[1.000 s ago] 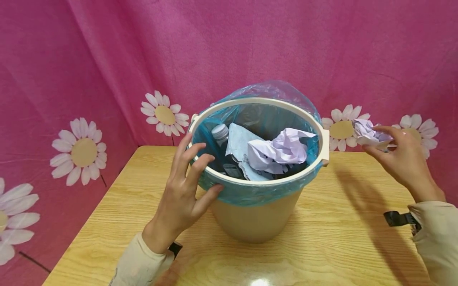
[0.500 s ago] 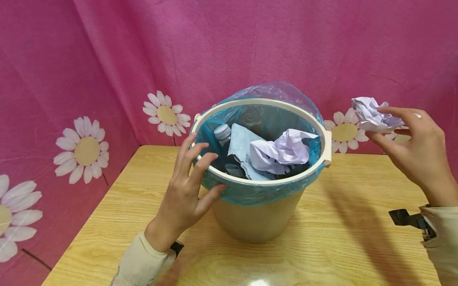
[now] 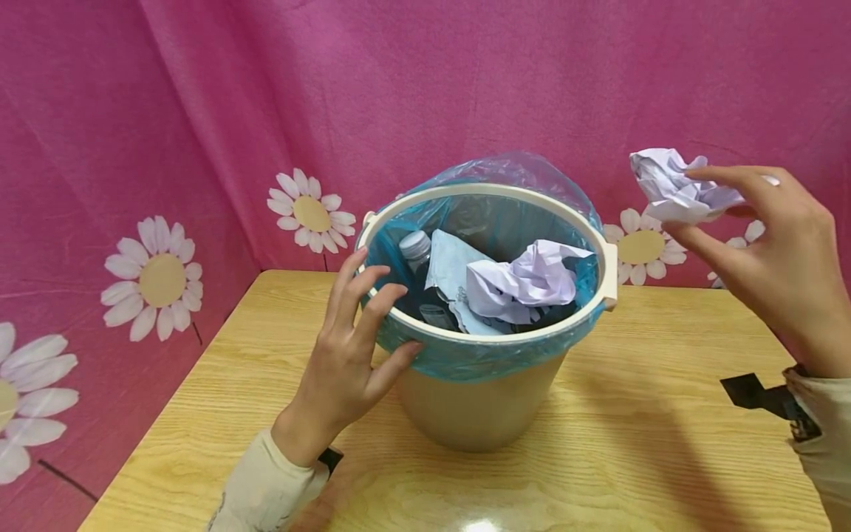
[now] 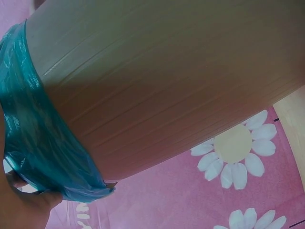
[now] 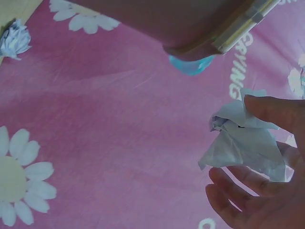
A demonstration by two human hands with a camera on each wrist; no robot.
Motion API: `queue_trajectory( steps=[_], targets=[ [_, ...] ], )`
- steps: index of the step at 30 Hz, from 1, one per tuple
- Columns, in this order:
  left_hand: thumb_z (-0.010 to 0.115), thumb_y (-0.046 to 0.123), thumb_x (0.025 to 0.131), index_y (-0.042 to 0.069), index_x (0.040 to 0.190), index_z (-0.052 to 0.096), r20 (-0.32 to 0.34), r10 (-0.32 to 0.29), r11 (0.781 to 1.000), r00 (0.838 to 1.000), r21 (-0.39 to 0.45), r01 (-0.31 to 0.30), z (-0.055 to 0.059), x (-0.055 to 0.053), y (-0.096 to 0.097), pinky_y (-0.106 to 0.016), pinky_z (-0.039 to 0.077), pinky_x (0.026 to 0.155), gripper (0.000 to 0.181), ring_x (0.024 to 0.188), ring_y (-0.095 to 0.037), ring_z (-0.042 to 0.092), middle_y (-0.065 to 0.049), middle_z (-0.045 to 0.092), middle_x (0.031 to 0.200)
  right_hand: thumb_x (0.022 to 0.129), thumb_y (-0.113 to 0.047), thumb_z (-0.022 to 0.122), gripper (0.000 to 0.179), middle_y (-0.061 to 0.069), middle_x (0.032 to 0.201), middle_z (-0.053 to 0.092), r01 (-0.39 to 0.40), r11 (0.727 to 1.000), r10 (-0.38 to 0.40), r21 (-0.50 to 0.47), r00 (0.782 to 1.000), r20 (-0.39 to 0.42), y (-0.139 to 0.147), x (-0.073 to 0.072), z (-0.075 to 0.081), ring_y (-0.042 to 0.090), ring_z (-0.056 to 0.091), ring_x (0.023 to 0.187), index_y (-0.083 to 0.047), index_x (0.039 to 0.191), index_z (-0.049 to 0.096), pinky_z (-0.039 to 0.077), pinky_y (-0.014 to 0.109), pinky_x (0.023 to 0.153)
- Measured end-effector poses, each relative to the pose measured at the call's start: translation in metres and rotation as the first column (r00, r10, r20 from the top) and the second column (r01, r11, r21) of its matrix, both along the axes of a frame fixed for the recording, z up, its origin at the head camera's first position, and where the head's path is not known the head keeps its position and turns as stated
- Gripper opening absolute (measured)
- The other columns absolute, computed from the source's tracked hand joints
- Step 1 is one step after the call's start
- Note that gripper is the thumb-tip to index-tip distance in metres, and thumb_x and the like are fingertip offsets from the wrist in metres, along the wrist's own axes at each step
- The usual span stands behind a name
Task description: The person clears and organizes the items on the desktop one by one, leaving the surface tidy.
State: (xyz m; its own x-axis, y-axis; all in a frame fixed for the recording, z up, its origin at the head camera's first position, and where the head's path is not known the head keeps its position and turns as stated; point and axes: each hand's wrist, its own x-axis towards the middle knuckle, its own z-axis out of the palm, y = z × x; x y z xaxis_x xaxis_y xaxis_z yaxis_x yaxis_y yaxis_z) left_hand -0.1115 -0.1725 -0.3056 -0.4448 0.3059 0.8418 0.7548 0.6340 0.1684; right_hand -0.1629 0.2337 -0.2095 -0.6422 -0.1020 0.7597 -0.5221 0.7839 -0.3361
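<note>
A beige trash can [image 3: 475, 414] stands on the table, lined with a blue plastic bag [image 3: 479, 362] under a white rim ring. My left hand [image 3: 342, 362] holds its near left rim, fingers over the edge and thumb outside against the bag [image 4: 52, 152]. A crumpled sheet of paper [image 3: 674, 188] is pinched between the thumb and fingers of my right hand [image 3: 784, 244], in the air to the right of the can and above rim height. Inside the can lie a crumpled paper ball [image 3: 525, 281], a torn pale blue piece [image 3: 452, 262] and a white-capped plastic bottle [image 3: 415, 247].
The wooden table [image 3: 631, 443] runs beneath the can. A pink curtain [image 3: 425, 89] with white daisies hangs close behind and at the left. Another crumpled paper ball [image 5: 15, 40] shows at the upper left of the right wrist view, by the table's edge.
My right hand has risen with the crumpled paper, from about rim level to higher beside the can. The left hand keeps its place on the rim.
</note>
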Motion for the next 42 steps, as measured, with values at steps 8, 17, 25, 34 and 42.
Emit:
queue_trajectory(
  steps=[8, 17, 25, 34, 42],
  targets=[
    [0.050, 0.053, 0.099, 0.012, 0.132, 0.047, 0.003, 0.003, 1.000, 1.000, -0.007, -0.003, -0.001, -0.001, 0.000, -0.058, 0.040, 0.108, 0.052, 0.145, -0.040, 0.025, -0.019, 0.045, 0.140, 0.068, 0.008, 0.087, 0.066, -0.009, 0.119, 0.060, -0.095, 0.993, 0.098, 0.076, 0.995, -0.037, -0.026, 0.012, 0.019, -0.008, 0.048, 0.108, -0.011, 0.128, 0.067, 0.039, 0.003, 0.087],
    [0.049, 0.053, 0.099, 0.013, 0.132, 0.047, 0.001, 0.008, 1.000, 1.000, -0.013, -0.008, -0.001, -0.001, 0.000, -0.056, 0.042, 0.107, 0.052, 0.145, -0.039, 0.025, -0.018, 0.044, 0.140, 0.066, 0.006, 0.089, 0.072, 0.011, 0.122, 0.064, -0.157, 0.975, 0.164, 0.158, 0.986, -0.034, -0.049, 0.021, 0.032, -0.012, 0.047, 0.108, -0.013, 0.131, 0.065, 0.037, 0.003, 0.086],
    [0.050, 0.053, 0.099, 0.012, 0.131, 0.048, -0.006, 0.005, 1.000, 1.000, -0.006, -0.005, -0.001, -0.001, 0.000, -0.057, 0.042, 0.107, 0.052, 0.145, -0.039, 0.026, -0.018, 0.045, 0.140, 0.066, 0.001, 0.090, 0.072, 0.007, 0.121, 0.064, -0.235, 0.948, 0.243, 0.213, 0.970, -0.012, -0.063, 0.022, 0.037, 0.001, 0.050, 0.108, -0.011, 0.131, 0.063, 0.036, 0.010, 0.088],
    [0.051, 0.053, 0.099, 0.011, 0.129, 0.048, -0.016, 0.001, 1.000, 1.000, 0.011, -0.001, 0.000, 0.000, 0.000, -0.058, 0.042, 0.106, 0.052, 0.144, -0.041, 0.027, -0.019, 0.046, 0.138, 0.070, -0.004, 0.089, 0.067, 0.006, 0.122, 0.062, -0.306, 0.912, 0.310, 0.271, 0.950, 0.032, -0.087, 0.023, 0.046, 0.011, 0.059, 0.096, -0.011, 0.131, 0.062, 0.041, 0.004, 0.080],
    [0.050, 0.054, 0.099, 0.011, 0.129, 0.049, -0.004, 0.005, 1.000, 1.000, 0.002, -0.005, 0.000, 0.000, 0.000, -0.057, 0.043, 0.105, 0.052, 0.145, -0.039, 0.027, -0.018, 0.045, 0.139, 0.072, -0.006, 0.088, 0.057, 0.007, 0.121, 0.062, -0.395, 0.854, 0.379, 0.338, 0.918, 0.113, -0.111, 0.018, 0.050, 0.023, 0.062, 0.103, -0.011, 0.124, 0.064, 0.052, 0.037, 0.087]
  ],
)
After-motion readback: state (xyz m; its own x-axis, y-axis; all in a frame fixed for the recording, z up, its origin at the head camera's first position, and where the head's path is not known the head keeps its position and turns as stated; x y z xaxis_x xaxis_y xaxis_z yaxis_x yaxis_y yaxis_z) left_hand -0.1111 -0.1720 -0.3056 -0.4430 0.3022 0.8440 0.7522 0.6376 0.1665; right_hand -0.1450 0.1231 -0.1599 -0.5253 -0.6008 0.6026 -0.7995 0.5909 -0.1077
